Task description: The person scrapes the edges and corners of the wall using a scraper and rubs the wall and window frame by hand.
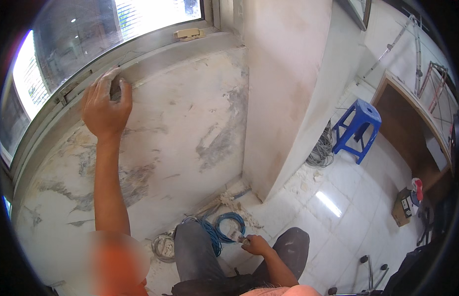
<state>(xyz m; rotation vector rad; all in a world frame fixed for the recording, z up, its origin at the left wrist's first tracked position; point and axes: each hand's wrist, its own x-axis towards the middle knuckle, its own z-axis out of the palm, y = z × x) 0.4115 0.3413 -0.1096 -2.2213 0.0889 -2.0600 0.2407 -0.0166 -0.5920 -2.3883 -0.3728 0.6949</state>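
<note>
So we're crouched under a window, looking down. Our left hand is up on the wall right below the window frame, palm flat and fingers curled over something grey and flat, a sanding pad by the look of it, pressed against the patched plaster. The flat grip makes sense to us: it spreads pressure over the filler so the pad sits flush. The wall is blotchy with grey and cream patches, so it's plainly mid-prep.

Our right hand hangs low by our knee, fingers closed around the handle of a small scraper or putty knife, blade pointing left toward the floor. It looks parked there, just kept handy while the other hand works.

At the foot of the wall there's a blue cable coil and a paler coil lying in crumbs of plaster. Another grey wire bundle sits by a blue plastic stool on the white tiled floor.

For containers, there's only a small cardboard box over at the right edge, with something red and white beside it. We can't tell what's inside it.
</note>
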